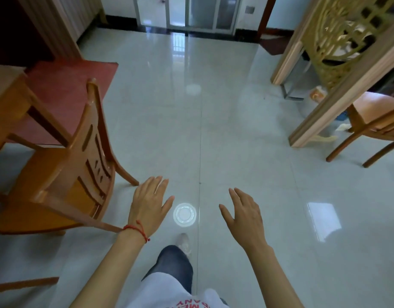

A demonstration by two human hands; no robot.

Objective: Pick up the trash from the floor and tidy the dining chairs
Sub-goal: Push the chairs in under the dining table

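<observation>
Both forearms extend over the tiled floor [247, 130], where a clear plastic lid [184, 213] lies flat between the left hand [149, 204] and right hand [243, 213], both spread and holding nothing, with a wooden dining chair [64, 185] just beside the left hand.

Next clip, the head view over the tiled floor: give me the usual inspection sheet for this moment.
Surface: glossy pale tiled floor, strong reflections.
Job's things: clear plastic lid flat on the floor between the hands; wooden chair at left beside the table; second chair at right.
Clutter: pale scraps near the carved screen.
Grippers: left hand and right hand open, holding nothing.
Cables: nothing seen.
Surroundings: red mat, sliding glass door.
</observation>
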